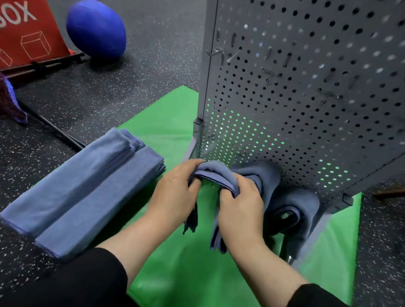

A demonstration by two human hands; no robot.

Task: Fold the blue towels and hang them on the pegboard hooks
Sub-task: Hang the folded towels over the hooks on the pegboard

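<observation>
Low at the pegboard (319, 94), left hand (172, 196) and right hand (240, 212) both pinch the folded towel (215, 172) — fingers curled round it. I'd watch the hook: blurred, so the fold could miss and slide off.

Blue ball (96, 26), red box (19, 23), green mat (165, 122)

One legible text only: white capitals "BOX" on the red panel (19, 28) leaning at the far left of the floor; the word runs off the picture's left edge, so earlier letters, if any, cannot be told. Below it, white outline drawings of cubes.
</observation>
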